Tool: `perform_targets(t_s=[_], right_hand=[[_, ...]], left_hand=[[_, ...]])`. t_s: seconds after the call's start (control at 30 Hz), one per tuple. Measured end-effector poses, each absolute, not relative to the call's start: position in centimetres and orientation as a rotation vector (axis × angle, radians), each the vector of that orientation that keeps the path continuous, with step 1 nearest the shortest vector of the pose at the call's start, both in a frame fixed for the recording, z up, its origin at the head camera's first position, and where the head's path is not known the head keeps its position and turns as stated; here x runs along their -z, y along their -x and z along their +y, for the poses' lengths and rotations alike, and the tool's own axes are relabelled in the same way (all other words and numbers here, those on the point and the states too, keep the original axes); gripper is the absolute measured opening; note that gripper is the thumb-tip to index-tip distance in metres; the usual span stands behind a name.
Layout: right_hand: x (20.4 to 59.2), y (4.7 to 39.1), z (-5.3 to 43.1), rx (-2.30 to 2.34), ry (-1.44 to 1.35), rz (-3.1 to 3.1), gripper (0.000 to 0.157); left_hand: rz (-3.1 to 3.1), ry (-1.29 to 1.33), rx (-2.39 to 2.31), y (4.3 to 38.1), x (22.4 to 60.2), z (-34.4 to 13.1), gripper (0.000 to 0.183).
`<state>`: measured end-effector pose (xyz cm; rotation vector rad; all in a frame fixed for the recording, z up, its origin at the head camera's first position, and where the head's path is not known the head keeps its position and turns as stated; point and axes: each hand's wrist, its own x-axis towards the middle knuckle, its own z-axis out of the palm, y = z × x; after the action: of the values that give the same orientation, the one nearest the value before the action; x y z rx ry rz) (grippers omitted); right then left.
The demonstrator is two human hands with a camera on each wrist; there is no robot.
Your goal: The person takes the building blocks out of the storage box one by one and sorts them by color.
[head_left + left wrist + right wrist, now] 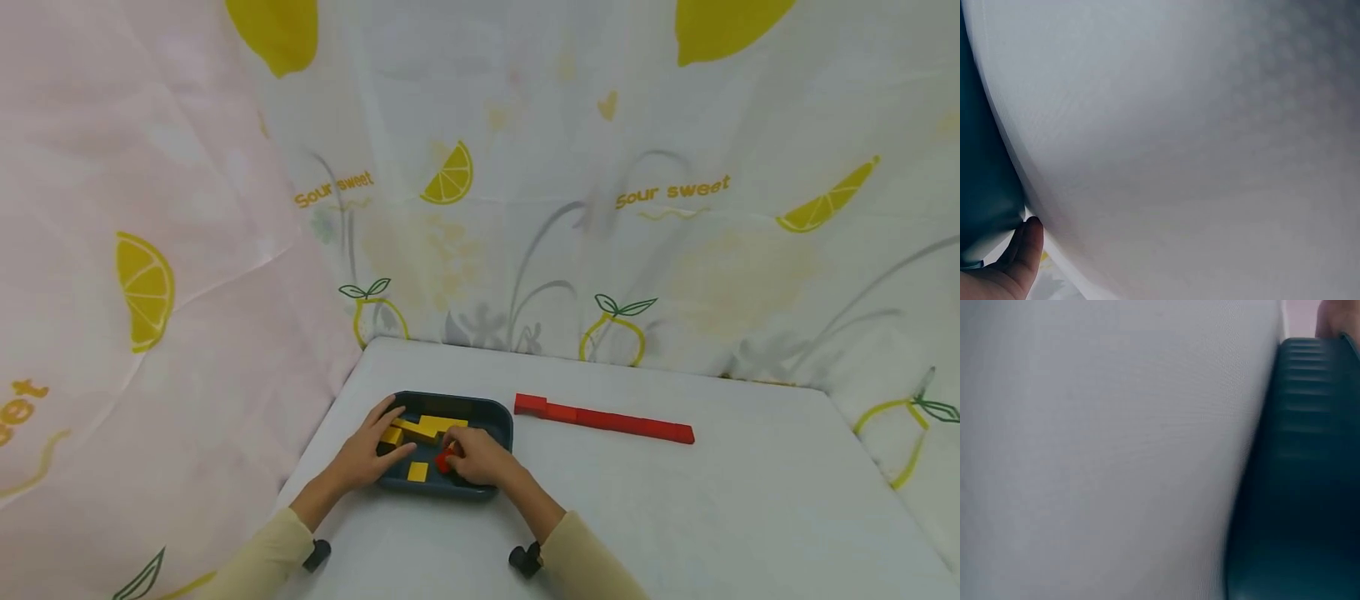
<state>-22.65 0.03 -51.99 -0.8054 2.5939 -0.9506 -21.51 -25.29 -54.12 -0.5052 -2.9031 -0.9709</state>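
Note:
A dark teal tray [442, 493] lies at the left of the white table, holding several yellow blocks [442, 424] and a small yellow square block [417, 472]. My left hand [362, 457] rests over the tray's left rim, thumb and fingers spread, with fingertips near the yellow blocks. My right hand [480, 457] reaches over the right side and pinches a red block [444, 461] inside the tray; its fingers partly cover it. In the left wrist view, the left hand's fingers [1030, 253] touch the tray's outer wall [985, 144]. The right wrist view shows mostly the tray's side [1304, 475].
A long row of red blocks [600, 417] lies end to end on the table [675, 517], right of the tray. Lemon-print cloth [525, 250] hangs behind the table and along its left side.

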Motion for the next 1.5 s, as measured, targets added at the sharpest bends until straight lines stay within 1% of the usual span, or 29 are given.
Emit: perform_targets(t_s=[0.13, 0.33, 0.4, 0.77, 0.97, 1.03, 1.3, 1.5], right_hand=[[51.94, 22.63, -0.26, 0.754, 0.898, 2.669, 0.019], [51.6, 22.31, -0.37, 0.603, 0.908, 2.651, 0.039], [51.56, 22.21, -0.34, 0.582, 0.915, 2.634, 0.041], [51.37, 22.36, -0.51, 0.499, 0.972, 2.614, 0.041], [51.25, 22.06, -0.6, 0.525, 0.961, 2.593, 0.047], [51.28, 22.03, -0.65, 0.536, 0.958, 2.591, 0.046], [51.66, 22.35, -0.93, 0.499, 0.993, 2.595, 0.029], [51.95, 22.56, -1.03, 0.488, 0.964, 2.616, 0.032]], left_hand=[[-2.89, 0.491, 0.954, 21.59, 53.96, -25.34, 0.075], [-2.905, 0.498, 0.943, 21.55, 53.77, -25.03, 0.074], [-2.919, 0.491, 0.949, 21.44, 53.77, -24.89, 0.074], [-2.926, 0.464, 0.939, 21.51, 53.9, -24.66, 0.074], [-2.924, 0.47, 0.936, 21.39, 53.98, -24.8, 0.073], [-2.925, 0.468, 0.941, 21.36, 54.02, -24.8, 0.073], [-2.915, 0.473, 0.952, 21.39, 54.06, -24.83, 0.073], [-2.905, 0.474, 0.954, 21.43, 54.17, -24.87, 0.072]])
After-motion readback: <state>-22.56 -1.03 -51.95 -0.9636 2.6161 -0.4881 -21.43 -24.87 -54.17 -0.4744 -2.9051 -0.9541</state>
